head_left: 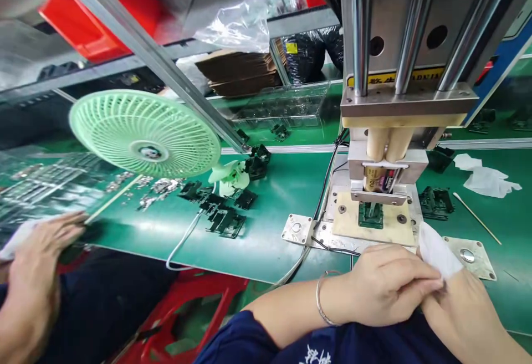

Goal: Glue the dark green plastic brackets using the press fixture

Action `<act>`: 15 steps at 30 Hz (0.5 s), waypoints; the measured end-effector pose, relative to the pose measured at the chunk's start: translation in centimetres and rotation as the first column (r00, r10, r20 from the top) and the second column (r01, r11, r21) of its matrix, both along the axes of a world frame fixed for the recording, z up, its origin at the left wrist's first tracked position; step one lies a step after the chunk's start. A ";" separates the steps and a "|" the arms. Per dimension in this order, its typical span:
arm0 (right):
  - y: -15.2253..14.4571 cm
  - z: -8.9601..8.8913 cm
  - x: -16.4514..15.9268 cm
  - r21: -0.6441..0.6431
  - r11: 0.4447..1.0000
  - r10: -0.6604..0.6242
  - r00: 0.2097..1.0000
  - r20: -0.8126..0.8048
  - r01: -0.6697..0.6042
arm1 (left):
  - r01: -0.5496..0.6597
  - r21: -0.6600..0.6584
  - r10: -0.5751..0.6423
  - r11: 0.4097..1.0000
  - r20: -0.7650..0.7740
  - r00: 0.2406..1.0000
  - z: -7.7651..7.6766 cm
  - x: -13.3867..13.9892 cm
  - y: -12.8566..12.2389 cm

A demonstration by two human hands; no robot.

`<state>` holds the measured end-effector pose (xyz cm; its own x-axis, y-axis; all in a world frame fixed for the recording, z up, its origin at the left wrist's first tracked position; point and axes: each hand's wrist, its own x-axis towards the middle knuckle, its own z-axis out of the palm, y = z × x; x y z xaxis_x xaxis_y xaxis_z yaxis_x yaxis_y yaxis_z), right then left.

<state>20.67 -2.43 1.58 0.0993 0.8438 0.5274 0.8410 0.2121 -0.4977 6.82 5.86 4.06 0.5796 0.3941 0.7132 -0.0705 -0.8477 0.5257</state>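
A green tabletop point(286, 186) stretched across the scene, with a tall metal press point(409, 103) standing on its right side. At left stood a pale green fan point(178, 142). Near and right, the person's two bare forearms met in front of the press. The left hand point(386, 283) had its thumb and fingers pinched together on the edge of a white finger cover point(440, 250), worn at the fingertips of the right hand point(461, 300). How the right fingers stood beneath it could not be told. At the near left edge, a co-worker's hand point(50, 234) rested by the tabletop.

Under the press, a cream plate point(347, 225) carried one dark part point(371, 217), lying just beyond the hands and touched by neither. More dark plastic pieces point(226, 221) lay in a group near the fan, and another dark piece point(436, 202) sat right of the plate. Farther right lay crumpled white scraps point(490, 182) and, smallest, a slim swab point(477, 219).

The step appeared to be adjusting the cover; the next move seemed to call for a snug fit, with fingertips kept out from under the press.
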 end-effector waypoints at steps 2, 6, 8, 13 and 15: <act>-0.8 0.3 0.0 -0.031 1.000 0.002 0.993 -0.118 -0.005 | 0.019 0.078 -0.018 0.997 -0.012 1.000 -0.3 -0.3 -0.4; -1.7 1.2 0.3 -0.139 0.952 0.135 0.784 -0.606 -0.271 | 0.087 0.323 -0.051 0.943 -0.117 0.992 -0.9 -0.7 -0.6; -1.4 1.5 0.4 -0.084 0.921 0.149 0.544 -0.825 -0.380 | 0.042 0.430 0.020 0.902 -0.137 0.990 -1.4 -0.5 -0.6; -0.7 2.0 -0.4 -0.033 0.953 0.065 0.309 -0.949 -0.302 | -0.047 0.544 0.124 0.838 -0.105 0.987 -2.4 0.4 -0.9; -0.9 2.1 -0.3 -0.127 0.972 -0.034 0.415 -0.909 -0.199 | -0.081 0.538 0.126 0.839 -0.048 0.991 -2.3 0.5 -0.8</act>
